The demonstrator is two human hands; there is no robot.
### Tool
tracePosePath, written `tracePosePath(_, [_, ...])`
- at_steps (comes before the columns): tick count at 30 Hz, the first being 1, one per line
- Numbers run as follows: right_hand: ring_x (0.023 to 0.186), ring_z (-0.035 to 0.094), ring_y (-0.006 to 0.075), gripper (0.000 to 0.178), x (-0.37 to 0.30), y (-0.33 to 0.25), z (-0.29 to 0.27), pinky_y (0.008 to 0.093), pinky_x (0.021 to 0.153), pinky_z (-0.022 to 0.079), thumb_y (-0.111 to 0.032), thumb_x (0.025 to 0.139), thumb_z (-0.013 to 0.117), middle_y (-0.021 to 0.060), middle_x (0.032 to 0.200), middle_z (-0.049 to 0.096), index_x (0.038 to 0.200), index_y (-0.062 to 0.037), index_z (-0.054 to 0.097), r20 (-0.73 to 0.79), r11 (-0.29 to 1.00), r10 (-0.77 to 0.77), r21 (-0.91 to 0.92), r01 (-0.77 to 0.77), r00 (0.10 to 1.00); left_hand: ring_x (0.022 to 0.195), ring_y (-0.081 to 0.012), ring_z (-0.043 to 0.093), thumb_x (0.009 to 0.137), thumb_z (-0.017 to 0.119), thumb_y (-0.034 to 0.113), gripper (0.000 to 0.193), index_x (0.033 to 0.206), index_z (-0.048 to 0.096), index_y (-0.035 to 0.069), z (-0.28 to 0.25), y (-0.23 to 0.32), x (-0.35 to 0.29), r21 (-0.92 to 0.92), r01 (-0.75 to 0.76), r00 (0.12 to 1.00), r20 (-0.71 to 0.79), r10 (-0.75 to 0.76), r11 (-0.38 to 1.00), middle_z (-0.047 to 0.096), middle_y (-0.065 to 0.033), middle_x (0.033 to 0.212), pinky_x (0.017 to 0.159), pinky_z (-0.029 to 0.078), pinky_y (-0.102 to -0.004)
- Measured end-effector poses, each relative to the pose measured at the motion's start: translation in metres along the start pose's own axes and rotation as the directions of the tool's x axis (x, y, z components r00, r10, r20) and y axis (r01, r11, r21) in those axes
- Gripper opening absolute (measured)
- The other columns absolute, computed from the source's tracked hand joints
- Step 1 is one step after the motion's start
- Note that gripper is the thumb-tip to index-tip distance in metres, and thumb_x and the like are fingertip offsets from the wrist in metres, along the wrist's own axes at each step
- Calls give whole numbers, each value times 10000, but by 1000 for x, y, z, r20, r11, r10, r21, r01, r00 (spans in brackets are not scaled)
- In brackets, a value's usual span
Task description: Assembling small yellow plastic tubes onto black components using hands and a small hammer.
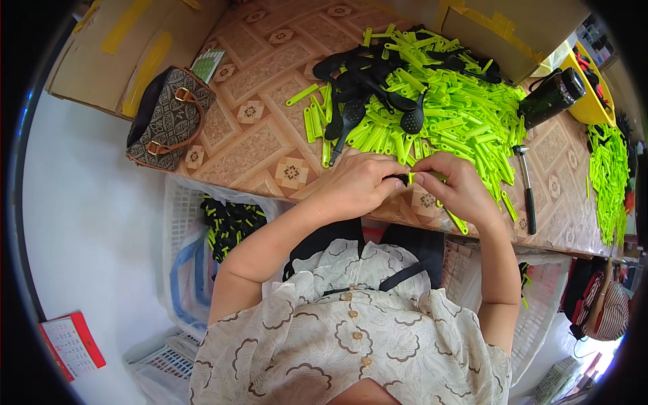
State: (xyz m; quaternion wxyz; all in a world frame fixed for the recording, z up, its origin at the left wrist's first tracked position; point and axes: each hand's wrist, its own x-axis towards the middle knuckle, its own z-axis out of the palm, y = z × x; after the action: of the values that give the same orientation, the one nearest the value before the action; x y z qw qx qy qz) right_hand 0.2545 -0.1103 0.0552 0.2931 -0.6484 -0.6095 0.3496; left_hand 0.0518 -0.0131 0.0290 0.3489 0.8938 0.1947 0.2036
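Observation:
My left hand [361,182] is closed round a black utensil part [399,179], most of it hidden under the fingers. Pinched in my right hand [460,183] is a lime-green plastic handle [412,178], whose end meets the black part between the two hands. Both hands are at the table's near edge. Just beyond them spreads a big heap of green handles [466,121]. On its left side lie several black utensil heads, among them a slotted spoon [352,116] and a perforated spoon [413,121]. A loose green handle [457,221] rests beside my right wrist.
Right of the heap lies a hammer [528,192], near a black bottle [553,98] and a yellow basin [604,101]. A patterned handbag [169,121] sits at left. Cardboard boxes [101,61] stand behind. Below the table, a white crate [182,216] holds black and green pieces.

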Motion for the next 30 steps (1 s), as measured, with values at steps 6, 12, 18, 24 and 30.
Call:
tracePosePath(6, [886,639,219,184,-1,10,4,330,769,504,-135,904,675,106,942,673,1029,-2,697,9,990,-137,30,137,991,931,-339,651,873,641,214,253,1034,702,27,-9,8,0,-143,158,983,120,-142,977,689,-155,975,817,484,-412])
tracePosePath(12, [838,651,338,183,-4,-1,10,390,757,509,-129,880,661,175,915,663,1007,-2,696,-12,994,-105,-26,104,994,965,-339,663,868,649,186,261,1053,696,8,-12,10,-2,-126,238,960,183,-213,963,705,-183,1026,852,499,-379])
tracePosePath(18, [741,624,309,161,-9,-9,18,369,688,504,-129,881,662,154,865,634,971,3,682,-51,987,-61,-154,53,997,934,-346,660,862,659,239,296,1090,712,59,-6,8,-8,-77,141,987,86,-134,987,706,-170,982,828,500,-413])
tracePosePath(24, [736,650,370,135,-20,-10,36,452,656,513,-174,850,651,164,824,659,855,-43,681,-154,971,-118,-223,82,981,868,-345,678,854,691,318,304,1056,742,96,-9,19,-11,-207,313,943,182,-277,927,714,-167,931,792,515,-418])
tracePosePath(30, [748,638,358,126,-26,-3,52,420,670,502,-129,847,665,165,797,636,862,-4,662,-178,978,-98,-200,61,979,721,-199,658,854,728,235,281,1036,730,21,5,5,-23,-241,269,960,146,-239,932,704,-112,818,685,486,-326])
